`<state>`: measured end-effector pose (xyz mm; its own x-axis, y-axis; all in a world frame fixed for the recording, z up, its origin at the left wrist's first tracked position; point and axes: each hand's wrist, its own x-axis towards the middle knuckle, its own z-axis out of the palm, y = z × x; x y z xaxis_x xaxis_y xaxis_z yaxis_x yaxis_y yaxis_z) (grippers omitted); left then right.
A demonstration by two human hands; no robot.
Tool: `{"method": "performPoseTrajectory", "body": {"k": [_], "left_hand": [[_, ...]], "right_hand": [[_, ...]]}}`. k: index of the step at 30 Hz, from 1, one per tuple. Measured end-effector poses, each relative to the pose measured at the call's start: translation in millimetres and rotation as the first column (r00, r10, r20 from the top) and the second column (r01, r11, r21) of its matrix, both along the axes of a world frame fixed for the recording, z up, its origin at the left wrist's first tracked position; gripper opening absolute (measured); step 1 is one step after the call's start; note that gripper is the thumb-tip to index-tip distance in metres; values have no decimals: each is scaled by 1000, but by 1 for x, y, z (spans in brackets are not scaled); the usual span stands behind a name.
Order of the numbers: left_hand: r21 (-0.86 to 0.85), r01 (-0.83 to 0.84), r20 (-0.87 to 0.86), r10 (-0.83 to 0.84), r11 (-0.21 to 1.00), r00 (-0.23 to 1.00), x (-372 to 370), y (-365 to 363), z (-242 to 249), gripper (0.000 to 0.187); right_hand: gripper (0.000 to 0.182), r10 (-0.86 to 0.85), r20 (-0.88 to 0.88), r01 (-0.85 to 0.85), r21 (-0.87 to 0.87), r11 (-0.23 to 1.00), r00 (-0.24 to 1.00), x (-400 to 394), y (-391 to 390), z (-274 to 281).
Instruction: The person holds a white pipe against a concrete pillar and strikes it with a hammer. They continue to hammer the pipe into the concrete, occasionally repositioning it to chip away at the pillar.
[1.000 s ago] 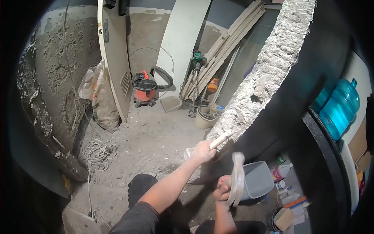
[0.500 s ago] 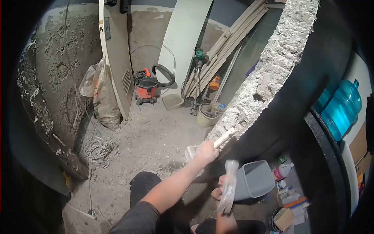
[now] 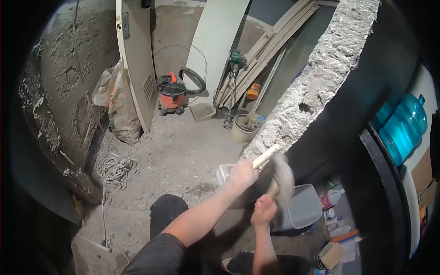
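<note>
My left hand (image 3: pixel 243 176) is closed around a pale, flat-looking chisel (image 3: pixel 266 156). The chisel's far end meets the rough broken edge of the wall (image 3: pixel 300 107) near its lower end. My right hand (image 3: pixel 264 210) grips a hammer (image 3: pixel 274 188) by its wooden handle. The hammer's head is smeared by motion and stands raised just right of the chisel, close to its end. Behind the hammer is a grey plastic bin (image 3: pixel 306 208).
Rubble dust covers the floor. A wet/dry vacuum (image 3: pixel 172 96), a sack (image 3: pixel 123 114), a dustpan (image 3: pixel 202 111) and a bucket (image 3: pixel 244 129) stand farther off. Coiled cable (image 3: pixel 117 172) lies at left. Bottles (image 3: pixel 331 198) and a blue water jug (image 3: pixel 403 128) are at right.
My right hand has swung the hammer upward, bringing its head from below to beside the chisel. My left hand keeps the chisel at the wall edge. The view has shifted slightly.
</note>
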<state>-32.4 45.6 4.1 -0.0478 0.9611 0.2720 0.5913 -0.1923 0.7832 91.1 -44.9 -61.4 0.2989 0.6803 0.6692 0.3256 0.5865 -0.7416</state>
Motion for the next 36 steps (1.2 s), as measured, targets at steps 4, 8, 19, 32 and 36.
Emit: {"method": "performPoseTrajectory", "body": {"k": [4,8,19,32,36], "left_hand": [[0,3,56,-3,1000,998,-5,5,3,22],[3,30,110,-30,1000,993,-6,4,0,22],[14,64,87,-65,998,994,-10,17,-9,23],[58,75,126,-81,996,989,-22,56,-43,25],[100,30,32,-34,995,999,-15,27,-28,19]], "right_hand": [[48,41,-304,-154,-360,920,952,0,-22,13],[60,161,-239,-105,231,967,958,-12,-24,25],[52,97,-93,-111,-162,981,991,4,-15,-13],[46,-116,227,169,-232,958,967,10,6,-34],[56,-124,175,124,10,992,977,5,-17,-19]]}}
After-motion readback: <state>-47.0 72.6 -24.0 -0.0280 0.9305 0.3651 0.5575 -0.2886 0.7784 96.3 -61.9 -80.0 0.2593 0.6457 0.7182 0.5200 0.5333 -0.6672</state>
